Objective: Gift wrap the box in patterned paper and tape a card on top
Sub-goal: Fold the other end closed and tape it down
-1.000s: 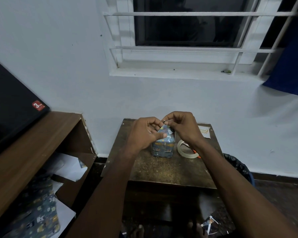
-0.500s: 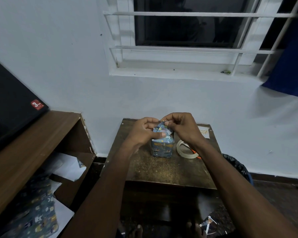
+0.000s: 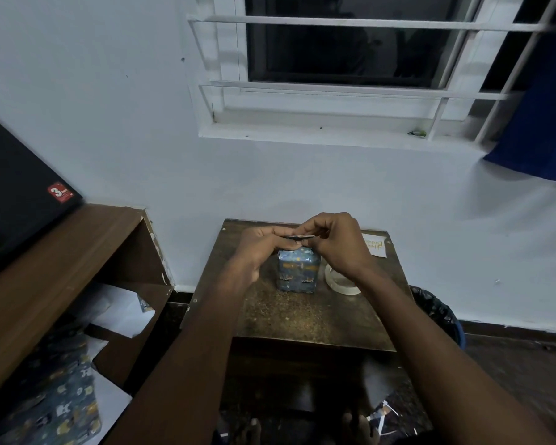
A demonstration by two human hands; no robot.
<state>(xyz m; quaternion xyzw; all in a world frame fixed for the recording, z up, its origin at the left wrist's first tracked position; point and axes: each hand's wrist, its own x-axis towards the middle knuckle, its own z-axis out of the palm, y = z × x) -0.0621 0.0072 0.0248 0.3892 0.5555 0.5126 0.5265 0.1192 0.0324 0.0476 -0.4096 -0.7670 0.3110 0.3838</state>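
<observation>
Blue patterned paper-wrapped box (image 3: 298,272): directly below left hand (image 3: 261,248) and right hand (image 3: 336,240), both pinching one loose, flat paper flap (image 3: 299,236) above its top.

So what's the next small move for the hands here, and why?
Probably press the paper flap down flat onto the box top. Both hands, left and right, pinch it just above the box, and the tape roll lies beside it.
</observation>
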